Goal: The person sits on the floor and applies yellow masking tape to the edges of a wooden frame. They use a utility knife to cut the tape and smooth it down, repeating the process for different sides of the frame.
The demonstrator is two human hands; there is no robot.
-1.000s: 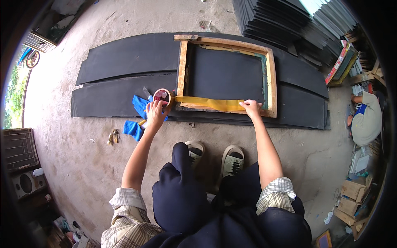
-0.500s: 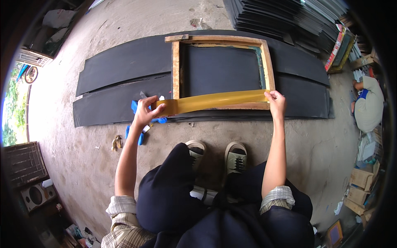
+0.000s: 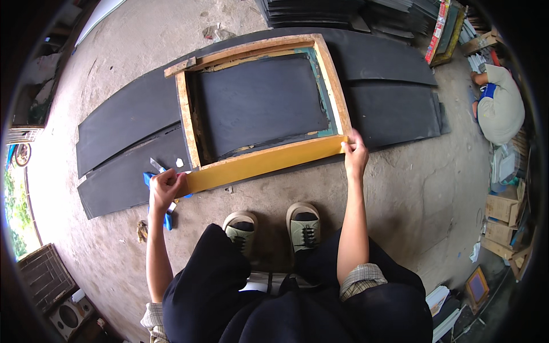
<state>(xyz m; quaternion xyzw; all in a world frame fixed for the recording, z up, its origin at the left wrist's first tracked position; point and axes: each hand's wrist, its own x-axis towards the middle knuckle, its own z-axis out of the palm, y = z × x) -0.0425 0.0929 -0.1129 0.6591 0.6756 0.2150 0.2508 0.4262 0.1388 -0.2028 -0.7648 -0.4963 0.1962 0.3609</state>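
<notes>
A wide strip of yellow-brown adhesive tape [image 3: 269,164] stretches taut between my hands, along the near rail of a wooden frame [image 3: 330,74]. My left hand [image 3: 164,191] is closed around the tape roll, mostly hidden by the fingers, at the frame's near left corner. At the near right corner, my right hand [image 3: 355,159] pinches the tape's loose end. The frame holds a dark panel [image 3: 260,106] with green and brown residue round its edges. Beneath it lie large black sheets [image 3: 389,111]. Whether the tape touches the rail along its whole length, I cannot tell.
Blue scraps [image 3: 168,221] and a yellowish crumpled bit [image 3: 142,231] lie by my left hand. A stack of black sheets [image 3: 314,14] stands at the back. At right are another person [image 3: 500,111] and cardboard boxes [image 3: 500,207]; a speaker [image 3: 67,314] sits at lower left.
My view has shifted and turned, so the frame and sheets appear tilted and further left. Both hands have brought the stretched tape lower, to the near rail; the roll is now more hidden.
</notes>
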